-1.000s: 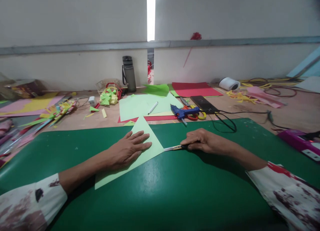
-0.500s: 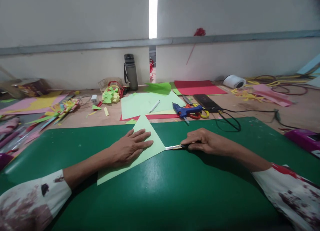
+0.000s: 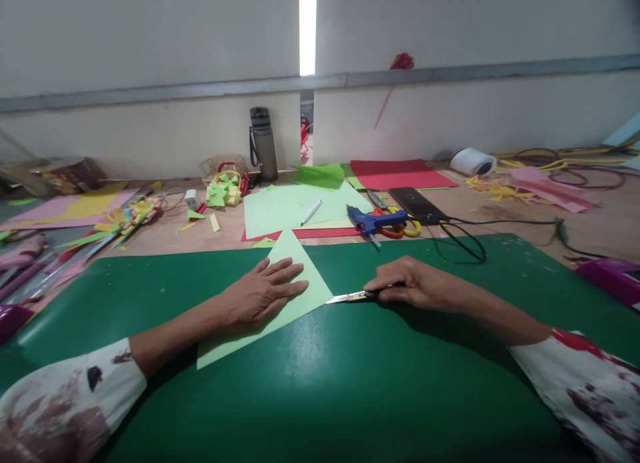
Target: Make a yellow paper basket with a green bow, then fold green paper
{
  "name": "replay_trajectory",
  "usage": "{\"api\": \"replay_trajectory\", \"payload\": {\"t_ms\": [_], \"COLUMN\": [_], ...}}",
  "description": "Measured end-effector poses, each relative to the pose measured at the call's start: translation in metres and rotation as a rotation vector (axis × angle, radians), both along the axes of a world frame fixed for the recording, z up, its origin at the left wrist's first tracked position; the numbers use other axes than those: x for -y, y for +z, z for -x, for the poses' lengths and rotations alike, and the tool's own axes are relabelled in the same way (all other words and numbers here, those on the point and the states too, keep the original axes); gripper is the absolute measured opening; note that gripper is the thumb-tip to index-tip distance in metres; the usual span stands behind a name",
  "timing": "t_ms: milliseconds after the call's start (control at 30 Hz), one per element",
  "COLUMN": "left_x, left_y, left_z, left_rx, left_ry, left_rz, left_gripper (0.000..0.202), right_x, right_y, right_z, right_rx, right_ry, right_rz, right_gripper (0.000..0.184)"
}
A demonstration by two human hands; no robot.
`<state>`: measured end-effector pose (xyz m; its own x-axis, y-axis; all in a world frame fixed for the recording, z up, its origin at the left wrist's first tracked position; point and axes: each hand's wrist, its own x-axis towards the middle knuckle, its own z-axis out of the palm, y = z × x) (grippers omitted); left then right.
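My left hand [image 3: 267, 295] lies flat, fingers spread, on a pale green paper [image 3: 310, 269] that looks folded into a triangle. Between the fingers of my right hand [image 3: 407, 281] is a utility knife [image 3: 356, 296] with a dark handle, mostly covered by the hand. Its silver blade points left and meets the paper's right corner, the tip reaching the lower edge. Beneath both hands spreads a green cutting mat [image 3: 310, 396].
Behind the mat are pale green sheets [image 3: 275, 206], a white pen [image 3: 311, 213], a blue glue gun [image 3: 375, 219], scissors [image 3: 413, 228], a phone [image 3: 415, 203] with a cable and a dark bottle [image 3: 265, 146]. Paper scraps [image 3: 220, 189] lie left, a purple object [image 3: 613, 276] right.
The knife blade has shifted slightly, its tip now at the paper's lower edge by the right corner. My left hand stays in place on the paper; the view has moved a little.
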<state>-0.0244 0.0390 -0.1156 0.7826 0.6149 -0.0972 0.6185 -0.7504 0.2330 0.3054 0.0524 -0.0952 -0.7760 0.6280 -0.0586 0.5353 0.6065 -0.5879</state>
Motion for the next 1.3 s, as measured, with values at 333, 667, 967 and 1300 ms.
{"api": "replay_trajectory", "payload": {"t_ms": [333,667,967,1300], "left_x": [-0.001,-0.004,-0.003,-0.001], "left_y": [0.0,-0.008,-0.004,-0.001], "left_z": [0.0,0.004,0.003,0.002], "left_rx": [0.0,0.039,0.016,-0.007], "left_ry": [-0.008,-0.044,-0.047,-0.038], "left_rz": [-0.008,-0.034,-0.041,-0.042], "left_gripper": [0.045,0.046,0.046,0.045], "right_x": [0.003,0.002,-0.002,0.001], "right_y": [0.002,0.0,0.0,0.001], "right_z": [0.004,0.011,-0.001,0.016], "right_rx": [-0.01,-0.02,-0.004,-0.018], "right_ry": [0.01,-0.017,-0.039,-0.006], "right_rz": [-0.02,-0.027,-0.036,-0.013], "right_gripper": [0.027,0.027,0.026,0.027]}}
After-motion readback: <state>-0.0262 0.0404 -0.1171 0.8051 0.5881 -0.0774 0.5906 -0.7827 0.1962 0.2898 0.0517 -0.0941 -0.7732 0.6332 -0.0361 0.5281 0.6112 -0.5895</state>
